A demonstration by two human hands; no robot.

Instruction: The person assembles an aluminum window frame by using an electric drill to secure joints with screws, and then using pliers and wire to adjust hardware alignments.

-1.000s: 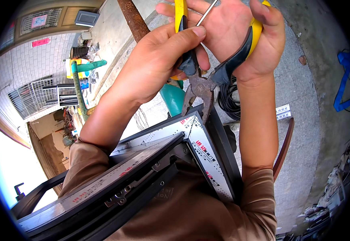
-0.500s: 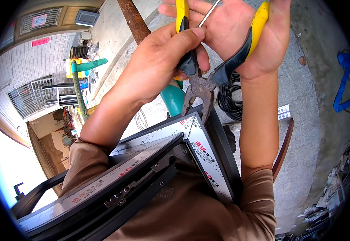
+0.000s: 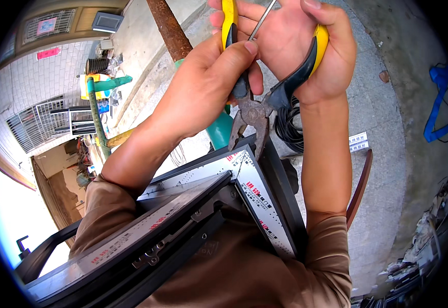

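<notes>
My left hand point(image 3: 198, 87) is closed round one handle of the pliers point(image 3: 255, 114), with a thin metal rod point(image 3: 262, 20) held under the thumb. The pliers have yellow and black grips and worn, rusty jaws, spread apart and pointing down at the corner of a dark metal frame point(image 3: 273, 215) with white printed film. Whether the jaws touch the frame cannot be made out. My right hand point(image 3: 311, 66) is palm up with its fingers stretched out, and the other handle lies against the palm by the thumb. The rod's upper end is out of view.
The dark frame leans across my lap, with metal hardware point(image 3: 154, 251) along one bar. Beyond it stand a green pipe point(image 3: 219, 131) and a rusty bar point(image 3: 170, 31). A black cable coil point(image 3: 288, 131) lies on the paving, and a blue strap point(image 3: 434, 113) is farther right.
Both hands and the pliers have shifted slightly left in the picture. My right thumb has bent inward near the end of the handle. The left hand keeps its grip.
</notes>
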